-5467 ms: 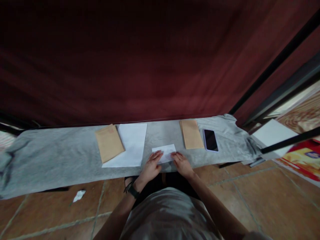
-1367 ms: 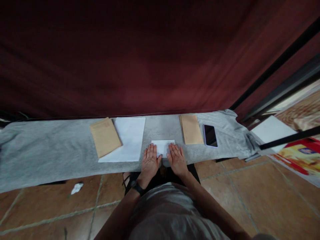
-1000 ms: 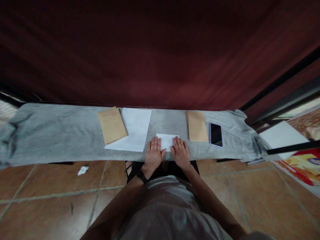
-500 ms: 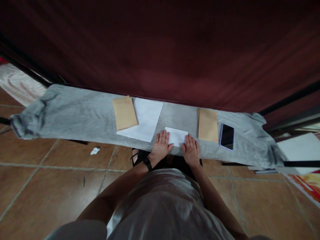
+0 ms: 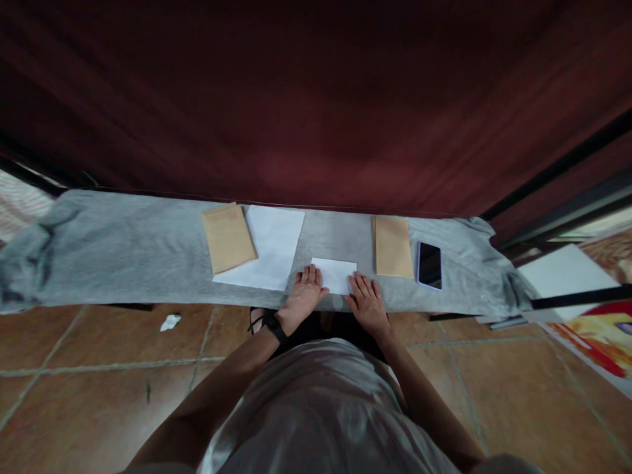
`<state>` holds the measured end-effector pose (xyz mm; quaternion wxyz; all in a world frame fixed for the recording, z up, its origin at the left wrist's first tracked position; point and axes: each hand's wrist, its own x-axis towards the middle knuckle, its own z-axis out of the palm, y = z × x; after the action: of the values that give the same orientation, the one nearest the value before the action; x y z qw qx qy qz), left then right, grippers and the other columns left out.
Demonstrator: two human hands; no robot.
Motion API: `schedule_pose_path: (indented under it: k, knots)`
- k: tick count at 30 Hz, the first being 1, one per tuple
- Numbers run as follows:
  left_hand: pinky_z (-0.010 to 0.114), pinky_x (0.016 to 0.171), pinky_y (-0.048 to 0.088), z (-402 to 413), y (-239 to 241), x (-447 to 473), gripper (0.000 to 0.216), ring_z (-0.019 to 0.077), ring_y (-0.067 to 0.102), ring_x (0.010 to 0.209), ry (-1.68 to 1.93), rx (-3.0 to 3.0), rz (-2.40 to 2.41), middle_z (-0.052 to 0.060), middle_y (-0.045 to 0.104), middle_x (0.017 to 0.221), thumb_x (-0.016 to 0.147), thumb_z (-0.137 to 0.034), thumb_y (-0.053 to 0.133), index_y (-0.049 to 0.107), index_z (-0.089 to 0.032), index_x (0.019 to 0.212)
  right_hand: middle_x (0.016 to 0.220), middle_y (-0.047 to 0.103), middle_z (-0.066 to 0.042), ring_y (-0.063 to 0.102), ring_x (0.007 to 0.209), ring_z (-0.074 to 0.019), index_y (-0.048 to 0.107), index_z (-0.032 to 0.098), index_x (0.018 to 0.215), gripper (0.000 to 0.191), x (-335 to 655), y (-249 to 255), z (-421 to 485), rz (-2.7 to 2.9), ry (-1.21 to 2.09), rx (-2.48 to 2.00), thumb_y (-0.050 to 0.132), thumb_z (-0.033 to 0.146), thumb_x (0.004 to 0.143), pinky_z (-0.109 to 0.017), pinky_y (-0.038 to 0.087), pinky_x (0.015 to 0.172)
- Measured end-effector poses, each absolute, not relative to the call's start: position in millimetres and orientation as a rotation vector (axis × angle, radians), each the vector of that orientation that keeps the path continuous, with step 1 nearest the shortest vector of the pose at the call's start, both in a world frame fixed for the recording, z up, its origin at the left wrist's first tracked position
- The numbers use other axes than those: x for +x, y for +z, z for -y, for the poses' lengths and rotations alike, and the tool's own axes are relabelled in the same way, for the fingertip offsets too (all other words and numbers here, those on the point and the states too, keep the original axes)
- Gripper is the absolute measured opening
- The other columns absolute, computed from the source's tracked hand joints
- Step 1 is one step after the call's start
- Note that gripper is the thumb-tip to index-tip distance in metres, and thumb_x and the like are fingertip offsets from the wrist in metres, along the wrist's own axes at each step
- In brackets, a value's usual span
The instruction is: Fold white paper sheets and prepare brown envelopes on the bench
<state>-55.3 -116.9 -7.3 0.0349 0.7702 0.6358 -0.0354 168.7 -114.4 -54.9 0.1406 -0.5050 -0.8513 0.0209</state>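
Observation:
A small white folded sheet of paper [image 5: 334,275] lies flat near the front edge of the cloth-covered bench. My left hand [image 5: 305,293] rests palm down at its left edge, fingers stretched out. At the right edge lies my right hand [image 5: 366,300], also flat, with its fingers slightly spread. To the left are larger white sheets of paper [image 5: 276,247], partly covered by a brown envelope [image 5: 228,238]. More brown envelopes [image 5: 394,247] lie stacked to the right of my right hand.
A phone [image 5: 429,266] with a pale purple edge lies right of the envelopes. Grey cloth [image 5: 133,247] covers the narrow bench. Behind it hangs a dark red sheet [image 5: 316,118]. A white board [image 5: 563,280] stands at the far right. Crumpled paper [image 5: 170,322] lies on the tiled floor.
The view has shifted a little, so the bench's things appear further left. Both hands stay flat by the folded paper; my right hand's fingers look slightly more spread.

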Motion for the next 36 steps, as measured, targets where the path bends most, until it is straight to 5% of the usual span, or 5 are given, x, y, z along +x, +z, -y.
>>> schedule_pose_path:
  k: [7,21,28,36]
  knots:
    - [0.048,0.111,0.042,110.5,-9.0,-64.0,0.044,0.0325,0.049,0.139,-0.126,2.418,-1.813,0.029,0.050,0.147,0.094,-0.008,0.044,0.051,-0.006,0.138,0.158,0.043,-0.012,0.038,0.146,-0.0288,0.041,0.018,0.154,0.056,167.6,-48.2,111.9,2.470,0.106,-1.474,0.047,0.040,0.103,-0.051,0.022,0.122]
    - [0.045,0.108,0.045,117.0,7.8,-68.3,0.055,0.0303,0.053,0.133,-0.105,2.567,-1.676,0.025,0.055,0.141,0.087,0.005,0.039,0.051,-0.009,0.139,0.153,0.049,-0.017,0.046,0.141,-0.0281,0.051,0.011,0.145,0.055,167.3,-35.8,97.0,2.544,0.162,-1.350,0.058,0.038,0.098,-0.048,0.029,0.122]
    - [0.045,0.099,0.050,116.7,-0.7,-65.2,0.048,0.0316,0.055,0.129,-0.040,2.541,-1.811,0.021,0.057,0.141,0.093,-0.003,0.041,0.054,-0.012,0.138,0.151,0.052,-0.016,0.052,0.136,-0.0289,0.053,0.013,0.144,0.055,165.7,-34.1,98.2,2.492,0.207,-1.375,0.063,0.037,0.095,-0.047,0.034,0.119]
    - [0.037,0.098,0.049,104.5,9.0,-81.9,0.021,0.0242,0.066,0.107,0.631,2.198,-1.844,0.011,0.074,0.112,0.096,-0.024,0.053,0.072,-0.019,0.104,0.128,0.070,-0.008,0.066,0.116,-0.0212,0.069,0.024,0.121,0.030,168.7,-27.6,84.7,2.204,0.486,-1.340,0.053,0.020,0.096,-0.038,0.048,0.106]
